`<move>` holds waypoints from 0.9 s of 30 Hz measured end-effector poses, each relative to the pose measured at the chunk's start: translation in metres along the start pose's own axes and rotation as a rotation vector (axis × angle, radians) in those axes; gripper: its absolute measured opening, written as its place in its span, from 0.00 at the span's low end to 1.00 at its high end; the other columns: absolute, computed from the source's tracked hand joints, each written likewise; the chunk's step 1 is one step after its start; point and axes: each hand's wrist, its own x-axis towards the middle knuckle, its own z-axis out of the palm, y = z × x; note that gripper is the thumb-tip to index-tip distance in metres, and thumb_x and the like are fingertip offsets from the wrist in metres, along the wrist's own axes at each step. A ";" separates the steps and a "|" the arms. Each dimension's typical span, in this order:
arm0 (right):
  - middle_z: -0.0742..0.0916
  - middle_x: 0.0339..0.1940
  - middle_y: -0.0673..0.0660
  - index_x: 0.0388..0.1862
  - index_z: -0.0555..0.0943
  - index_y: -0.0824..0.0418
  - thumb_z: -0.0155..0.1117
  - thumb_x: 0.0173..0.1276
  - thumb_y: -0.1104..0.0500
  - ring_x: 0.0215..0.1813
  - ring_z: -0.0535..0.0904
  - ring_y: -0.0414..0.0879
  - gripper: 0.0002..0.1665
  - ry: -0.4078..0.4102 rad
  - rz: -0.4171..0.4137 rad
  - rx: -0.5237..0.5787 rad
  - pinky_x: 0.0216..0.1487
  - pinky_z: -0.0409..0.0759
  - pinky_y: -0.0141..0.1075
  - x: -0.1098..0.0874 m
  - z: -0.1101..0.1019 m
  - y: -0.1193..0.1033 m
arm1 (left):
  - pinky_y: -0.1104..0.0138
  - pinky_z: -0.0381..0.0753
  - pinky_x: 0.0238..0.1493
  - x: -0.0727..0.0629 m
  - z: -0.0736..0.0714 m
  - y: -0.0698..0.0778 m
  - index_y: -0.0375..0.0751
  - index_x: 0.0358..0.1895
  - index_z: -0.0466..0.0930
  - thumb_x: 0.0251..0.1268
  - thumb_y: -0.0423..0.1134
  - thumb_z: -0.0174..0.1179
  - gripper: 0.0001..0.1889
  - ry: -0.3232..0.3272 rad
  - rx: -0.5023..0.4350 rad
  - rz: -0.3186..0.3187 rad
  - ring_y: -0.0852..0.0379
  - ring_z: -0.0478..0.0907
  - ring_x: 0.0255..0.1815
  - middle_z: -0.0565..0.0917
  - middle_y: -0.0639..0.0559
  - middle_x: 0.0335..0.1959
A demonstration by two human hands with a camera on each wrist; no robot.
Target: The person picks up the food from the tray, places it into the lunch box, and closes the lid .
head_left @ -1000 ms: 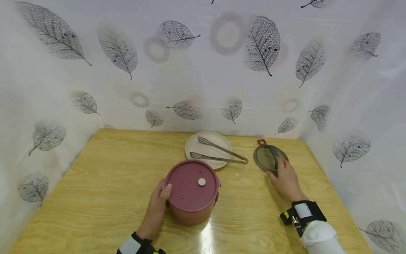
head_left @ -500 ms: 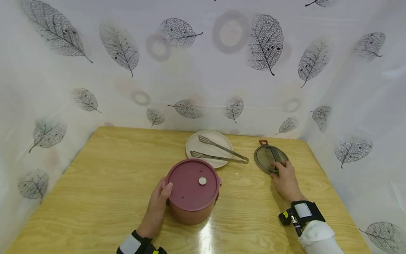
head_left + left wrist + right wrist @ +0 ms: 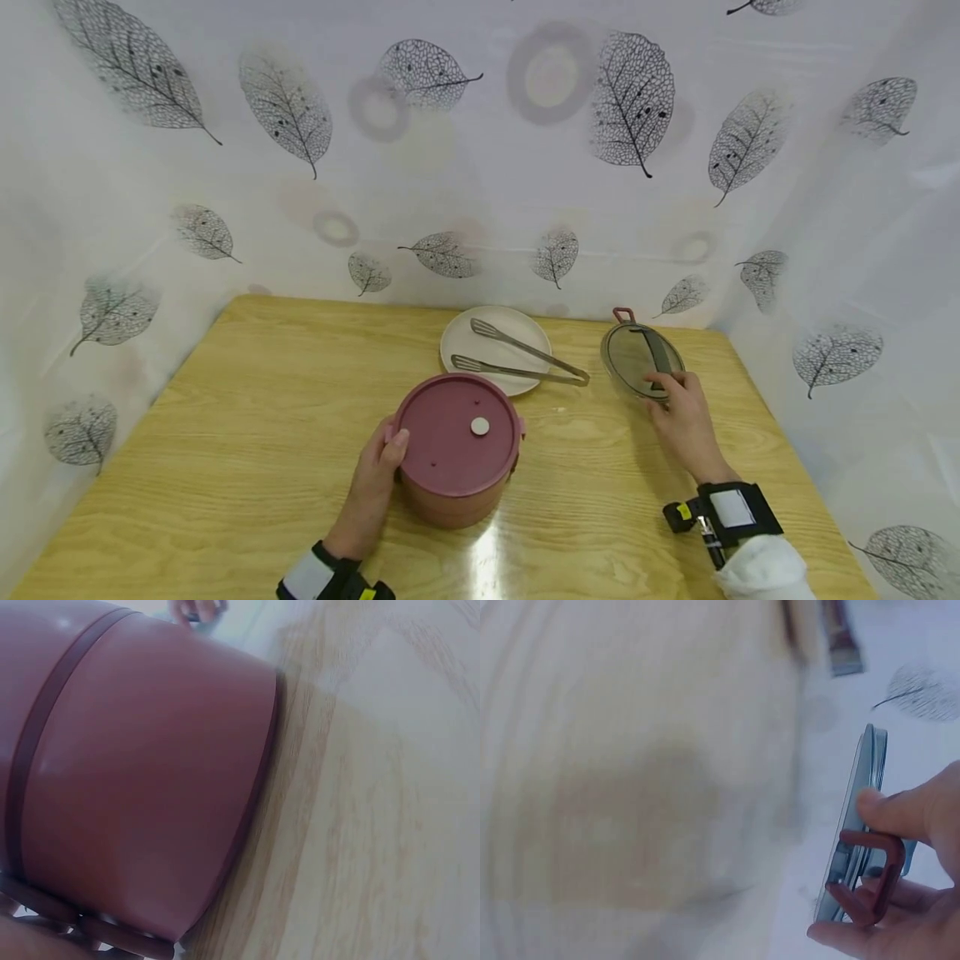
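Note:
In the head view, my left hand point(image 3: 377, 467) grips the side handle of a reddish-pink pot point(image 3: 450, 504), its thumb over the edge of the maroon lid point(image 3: 446, 450) with a white knob. The pot stands on the table; its side fills much of the left wrist view. My right hand point(image 3: 684, 421) holds a round see-through pot lid point(image 3: 630, 358) by its near edge and dark grip strip point(image 3: 660, 354). A red loop point(image 3: 892, 874) sticks out from this lid in the right wrist view, where thumb and fingers pinch it, tilted off the table.
A white plate point(image 3: 453, 333) lies at the back middle, with metal tongs point(image 3: 517, 372) across it, tips over the plate and the bend beyond its rim. A leaf-print curtain point(image 3: 480, 183) stands behind and beside the wooden table point(image 3: 285, 400).
My right hand shifts its fingers to the grip strip and raises the see-through lid from the table, far side tipped up. My left hand and the pot stay in place.

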 end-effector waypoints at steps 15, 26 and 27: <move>0.77 0.55 0.57 0.54 0.82 0.58 0.71 0.58 0.72 0.45 0.75 0.44 0.25 -0.074 -0.407 0.235 0.35 0.79 0.28 0.002 -0.022 -0.094 | 0.48 0.56 0.76 -0.002 -0.001 -0.001 0.45 0.71 0.62 0.75 0.60 0.42 0.31 -0.012 -0.013 0.012 0.50 0.65 0.72 0.70 0.46 0.69; 0.76 0.61 0.56 0.56 0.82 0.51 0.72 0.58 0.71 0.56 0.76 0.45 0.28 -0.256 -0.641 0.362 0.36 0.79 0.23 -0.003 -0.020 -0.137 | 0.49 0.53 0.78 -0.002 -0.002 -0.001 0.44 0.72 0.61 0.75 0.61 0.44 0.32 0.001 -0.022 -0.022 0.49 0.60 0.76 0.67 0.46 0.72; 0.75 0.62 0.56 0.56 0.83 0.51 0.72 0.58 0.70 0.57 0.75 0.45 0.27 -0.268 -0.656 0.364 0.35 0.77 0.22 -0.003 -0.019 -0.139 | 0.50 0.52 0.78 -0.003 -0.003 0.000 0.44 0.73 0.60 0.75 0.60 0.45 0.33 0.006 -0.029 -0.019 0.49 0.58 0.78 0.65 0.45 0.74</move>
